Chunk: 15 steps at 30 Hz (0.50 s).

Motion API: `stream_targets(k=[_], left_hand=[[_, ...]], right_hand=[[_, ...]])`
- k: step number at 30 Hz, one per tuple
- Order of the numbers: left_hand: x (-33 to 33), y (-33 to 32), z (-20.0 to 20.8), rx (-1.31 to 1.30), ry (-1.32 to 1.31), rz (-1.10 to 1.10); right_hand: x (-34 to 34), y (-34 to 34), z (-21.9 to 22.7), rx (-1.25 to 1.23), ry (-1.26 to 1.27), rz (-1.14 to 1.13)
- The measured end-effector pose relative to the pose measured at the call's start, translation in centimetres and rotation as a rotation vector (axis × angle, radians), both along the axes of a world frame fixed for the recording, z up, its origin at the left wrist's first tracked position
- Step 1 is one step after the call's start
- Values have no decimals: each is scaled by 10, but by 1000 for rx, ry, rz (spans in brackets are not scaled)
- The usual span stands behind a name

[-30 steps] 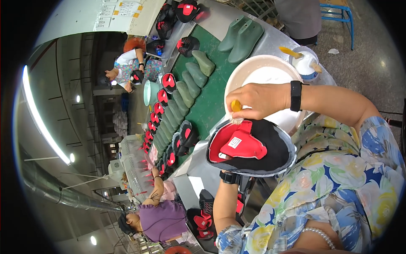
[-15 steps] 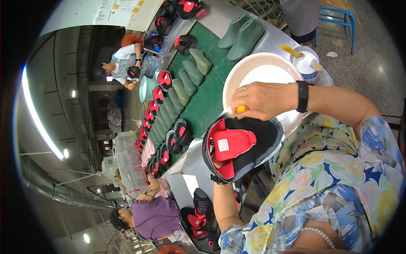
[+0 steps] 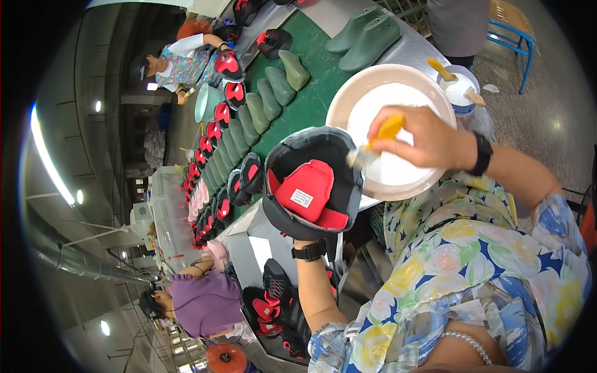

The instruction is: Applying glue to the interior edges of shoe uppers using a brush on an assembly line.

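Note:
My left hand (image 3: 303,244) supports a black shoe upper (image 3: 345,146) with a red lining and a small white label. Its fingers are hidden behind the upper, whose opening faces up. My right hand (image 3: 432,138) grips a brush (image 3: 390,128) by its yellow handle. The pale bristles, slightly blurred, are close to the upper's right rim; I cannot tell whether they touch. Beneath my right hand stands a pale pink basin (image 3: 339,110) holding white liquid (image 3: 393,99).
A tub (image 3: 463,105) with more brushes stands beyond the basin. Green shoe lasts (image 3: 373,45) lie behind it; others line the green belt (image 3: 311,87) beside red-lined uppers (image 3: 235,93). Two co-workers, one in purple (image 3: 205,301), one in a patterned apron (image 3: 185,65), are at left. A blue-legged stool (image 3: 525,53) stands far right.
The upper has moved left and turned in my left hand. My right hand has lifted the brush from the upper's far edge and shifted right, over the basin.

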<state>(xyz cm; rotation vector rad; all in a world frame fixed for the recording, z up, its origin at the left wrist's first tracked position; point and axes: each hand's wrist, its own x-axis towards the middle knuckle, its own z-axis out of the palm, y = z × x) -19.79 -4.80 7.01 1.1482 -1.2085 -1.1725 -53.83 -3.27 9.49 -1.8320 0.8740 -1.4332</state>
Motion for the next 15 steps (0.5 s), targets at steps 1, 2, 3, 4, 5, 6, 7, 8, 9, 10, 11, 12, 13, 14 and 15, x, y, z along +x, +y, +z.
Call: stream_targets(k=[1, 2, 3, 4, 5, 6, 7, 8, 9, 10, 11, 12, 13, 14, 15], left_hand=[[1, -1, -1, 0, 4, 14], [2, -4, -3, -6, 9, 22], [3, -6, -6, -8, 11, 34], [6, -10, -9, -12, 17, 47], [12, -14, -13, -15, 17, 68], [17, -18, -18, -19, 26, 89], [27, -24, -23, -28, 36, 111], [38, -32, -29, -37, 54, 140], [53, -41, -35, -46, 81, 169], [68, -50, -43, -50, 106, 189], [87, -61, -50, -72, 136, 195], [103, -73, -61, -146, 216, 163], [121, -89, -70, -111, 279, 178], [138, -106, -82, -56, 265, 228], [155, -126, -95, 28, 336, 313]], right_hand=[[11, 11, 1, 45, -103, 70], [23, 21, 1, 18, -159, 133], [28, 23, 1, -3, -74, 172], [31, 24, 0, -30, 35, 231], [35, 17, -2, -8, -41, 209], [32, 11, -4, 29, -25, 126], [24, 1, -7, 54, -7, 46], [13, -11, -8, 83, 5, -31], [5, -18, -12, 86, -23, -71], [-2, -22, -14, 116, -77, -110], [-7, -25, -16, 122, -35, -119], [-10, -28, -16, 163, -33, -136], [-13, -29, -17, 185, -37, -108], [-13, -30, -18, 257, -64, -63], [-10, -29, -19, 313, -64, -80]])
